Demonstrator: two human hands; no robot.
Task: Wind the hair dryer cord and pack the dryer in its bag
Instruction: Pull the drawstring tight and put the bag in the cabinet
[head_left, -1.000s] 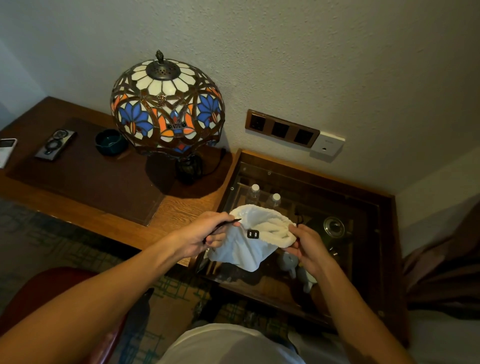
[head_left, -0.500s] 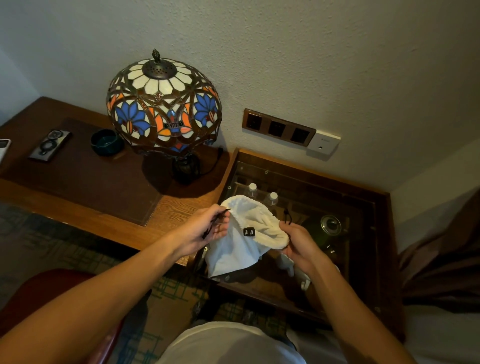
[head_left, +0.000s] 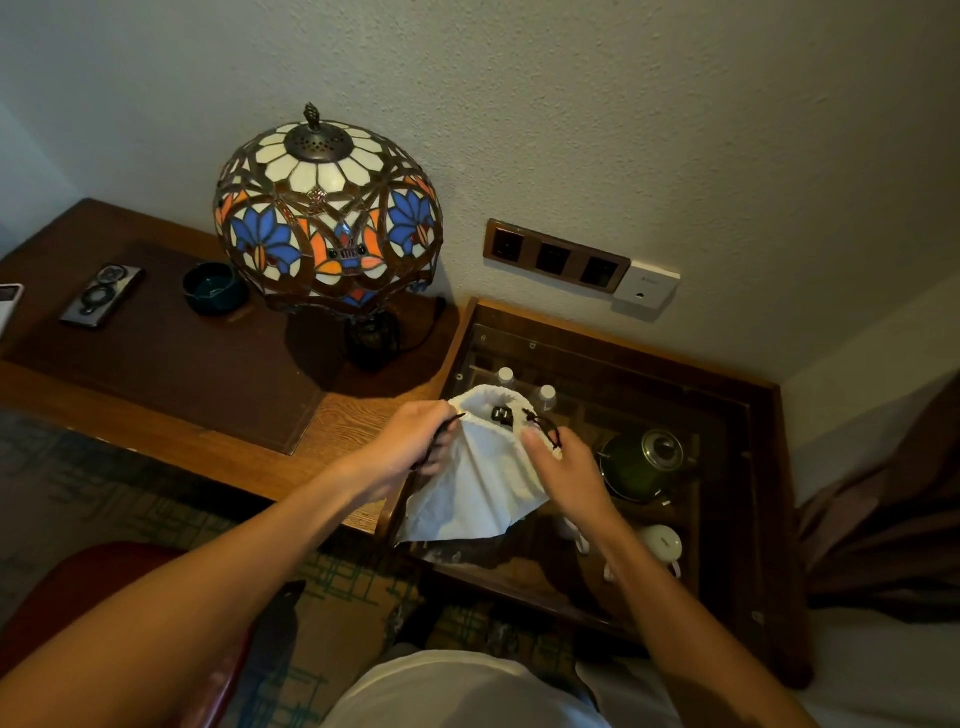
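A white drawstring bag (head_left: 480, 480) hangs between my hands above the glass-topped side table (head_left: 727, 395). Its mouth is gathered at the top, with a black cord lock (head_left: 502, 414) on it. My left hand (head_left: 410, 447) pinches the black drawstring at the bag's left edge. My right hand (head_left: 563, 465) holds the bag's right side, with a loop of drawstring over its fingers. The hair dryer itself is not visible; the bag bulges as if full.
A stained-glass lamp (head_left: 327, 218) stands on the wooden desk (head_left: 218, 447) to the left, with a dark bowl (head_left: 214, 287) and a phone (head_left: 101, 296) beyond it. Wall sockets (head_left: 553, 255) are behind. Under the glass lie bottles, a kettle (head_left: 641, 462) and cups. A red chair (head_left: 104, 582) stands lower left.
Both hands have come closer together and the bag's mouth has drawn tighter. My right hand shifted from under the bag's rim onto its right side.
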